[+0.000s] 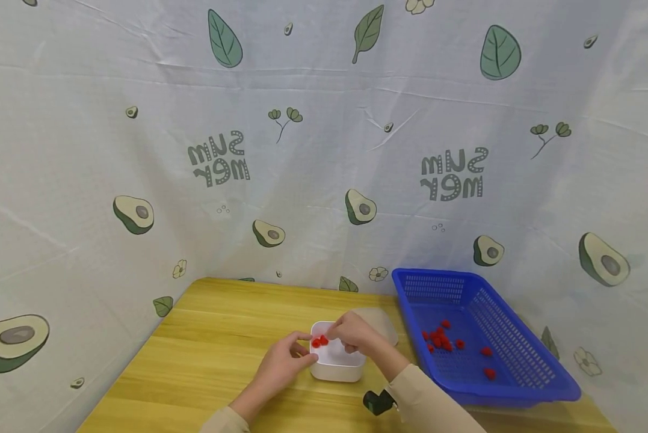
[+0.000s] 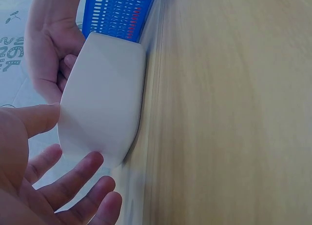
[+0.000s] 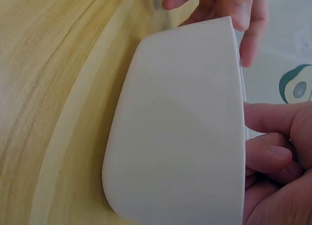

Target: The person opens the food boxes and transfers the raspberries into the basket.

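A small white square box (image 1: 337, 373) stands on the wooden table, with two red raspberries (image 1: 324, 340) side by side inside at its left. My left hand (image 1: 281, 361) rests at the box's left side. Its thumb (image 2: 44, 118) touches the rim, and its other fingers spread loosely along the outer wall. From the right, my right hand (image 1: 354, 332) reaches over the box, index finger stretched down beside the nearer raspberry, thumb and other fingers bent beneath the palm. In the right wrist view the box wall hides that index fingertip.
A blue perforated basket (image 1: 518, 394) stands to the right, with several red raspberries (image 1: 438, 340) on its floor. Behind the right hand lies a pale beige lid (image 1: 383, 322). A dark device (image 1: 378, 402) sits by the right cuff. Printed cloth (image 1: 313, 180) hangs behind the table (image 1: 221, 337).
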The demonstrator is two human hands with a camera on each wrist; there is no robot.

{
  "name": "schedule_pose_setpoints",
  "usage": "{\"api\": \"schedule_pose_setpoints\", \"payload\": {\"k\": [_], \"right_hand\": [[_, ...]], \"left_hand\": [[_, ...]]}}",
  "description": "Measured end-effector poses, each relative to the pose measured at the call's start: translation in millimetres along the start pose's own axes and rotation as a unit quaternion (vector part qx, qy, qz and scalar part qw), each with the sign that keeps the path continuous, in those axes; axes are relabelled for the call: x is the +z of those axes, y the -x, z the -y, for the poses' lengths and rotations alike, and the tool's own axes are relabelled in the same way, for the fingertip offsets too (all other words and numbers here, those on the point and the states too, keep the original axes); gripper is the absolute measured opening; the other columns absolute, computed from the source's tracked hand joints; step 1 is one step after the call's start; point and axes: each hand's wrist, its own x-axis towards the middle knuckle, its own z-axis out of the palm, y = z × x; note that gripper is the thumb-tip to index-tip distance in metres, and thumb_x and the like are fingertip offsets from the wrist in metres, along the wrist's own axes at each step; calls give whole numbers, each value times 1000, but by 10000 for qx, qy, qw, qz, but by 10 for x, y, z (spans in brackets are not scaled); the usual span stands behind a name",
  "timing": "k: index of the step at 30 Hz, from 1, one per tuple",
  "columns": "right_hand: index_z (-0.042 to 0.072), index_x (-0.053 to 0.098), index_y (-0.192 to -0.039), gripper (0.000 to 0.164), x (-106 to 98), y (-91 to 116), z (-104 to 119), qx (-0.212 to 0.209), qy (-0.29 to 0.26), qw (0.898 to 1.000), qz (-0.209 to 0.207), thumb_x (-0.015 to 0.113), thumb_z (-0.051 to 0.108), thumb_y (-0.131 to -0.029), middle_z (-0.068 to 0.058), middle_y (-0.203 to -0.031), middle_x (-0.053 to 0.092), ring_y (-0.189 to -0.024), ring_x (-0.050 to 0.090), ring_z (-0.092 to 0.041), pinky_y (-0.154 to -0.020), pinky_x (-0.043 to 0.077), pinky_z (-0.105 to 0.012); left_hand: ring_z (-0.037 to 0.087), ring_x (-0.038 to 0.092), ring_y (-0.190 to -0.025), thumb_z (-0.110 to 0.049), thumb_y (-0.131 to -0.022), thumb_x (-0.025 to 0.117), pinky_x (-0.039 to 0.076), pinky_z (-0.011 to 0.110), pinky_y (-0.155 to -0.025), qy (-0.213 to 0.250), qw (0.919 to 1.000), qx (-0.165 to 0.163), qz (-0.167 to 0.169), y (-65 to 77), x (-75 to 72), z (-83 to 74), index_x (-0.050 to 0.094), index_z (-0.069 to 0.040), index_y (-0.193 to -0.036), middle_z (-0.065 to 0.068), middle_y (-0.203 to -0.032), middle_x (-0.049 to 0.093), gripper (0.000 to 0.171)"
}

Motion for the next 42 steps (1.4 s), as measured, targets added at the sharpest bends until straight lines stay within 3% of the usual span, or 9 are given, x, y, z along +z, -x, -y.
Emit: {"api": "schedule_pose_setpoints", "payload": {"k": [13, 19, 27, 35, 42], "right_hand": [[0, 75, -99, 15, 173, -36, -69, 68, 186, 9997, -134, 72, 11, -90, 3, -56, 34, -43, 26, -9, -43, 26, -22], [-1, 73, -95, 13, 221, -35, -84, 107, 368, 9984, -411, 72, 11, -89, 1, -61, 42, -43, 31, -9, -42, 31, -21], [1, 74, -85, 10, 289, -22, -111, -4, 830, 9936, -771, 73, 11, -87, 1, -57, 42, -42, 34, -9, -41, 33, -20], [2, 70, -79, 8, 333, -79, -172, 168, 634, 9941, -869, 71, 8, -85, 3, -52, 40, -40, 32, -8, -39, 29, -20], [0, 72, -88, 10, 346, -92, -144, 310, 450, 9947, -876, 73, 10, -85, 2, -53, 40, -40, 33, -9, -40, 30, -21]], "left_hand": [[16, 63, -86, -33, -89, 77, 49, 36, -71, -47, 9998, 175, -36, 23, 7, 11, 67, -16, -124, -4, -91, 71, 41], [16, 63, -86, -33, -89, 77, 50, 36, -71, -32, 9998, 181, -31, 29, 13, 13, 67, -16, -124, -4, -91, 71, 41], [17, 63, -87, -33, -88, 77, 51, 37, -71, -42, 9999, 145, -26, 37, 22, 9, 66, -16, -125, -3, -92, 71, 42], [18, 62, -88, -33, -89, 77, 51, 37, -73, -39, 10000, 87, -28, 42, 13, -26, 66, -15, -126, -2, -94, 71, 43], [17, 63, -88, -31, -90, 76, 51, 37, -73, -53, 9999, 103, -52, 36, -9, -47, 65, -14, -127, -1, -94, 71, 42]]}}
